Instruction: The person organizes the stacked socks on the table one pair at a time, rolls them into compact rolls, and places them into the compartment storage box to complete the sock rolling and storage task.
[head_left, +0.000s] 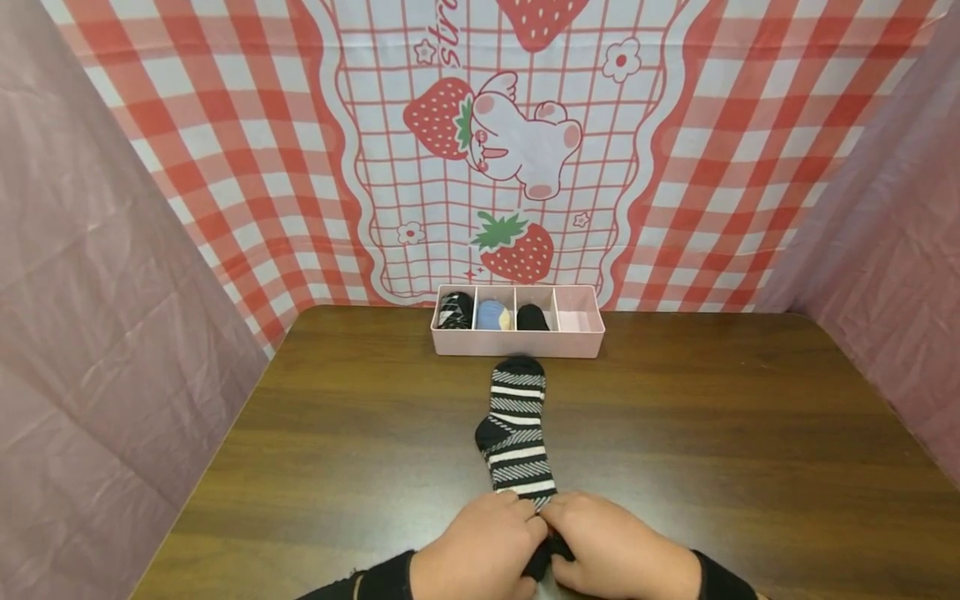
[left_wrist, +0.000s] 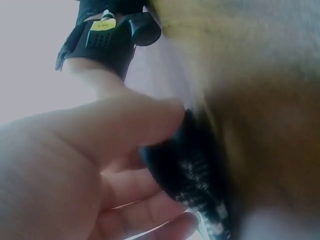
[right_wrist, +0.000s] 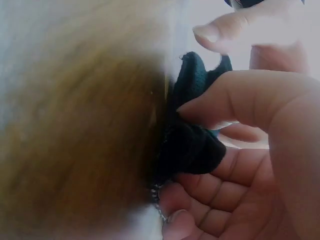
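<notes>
A black sock with white and grey stripes (head_left: 517, 417) lies lengthwise on the table, its toe pointing away from me and its heel bulging left. At the near end, both hands meet over its black cuff. My left hand (head_left: 483, 546) grips one side of the cuff between thumb and fingers, as the left wrist view shows with the dark fabric (left_wrist: 175, 160). On the other side my right hand (head_left: 615, 542) pinches the cuff (right_wrist: 192, 147), thumb on top and fingers curled beneath. The cuff's edge stands up in folds there. In the head view the hands hide much of the cuff.
A pink divided box (head_left: 517, 343) stands at the table's far edge, just beyond the toe. Its compartments hold a black patterned roll (head_left: 455, 311), a blue one (head_left: 492, 316) and a black one (head_left: 532, 317). Behind hangs a red checked cloth (head_left: 277, 167); pink curtains flank the wooden table (head_left: 720, 433).
</notes>
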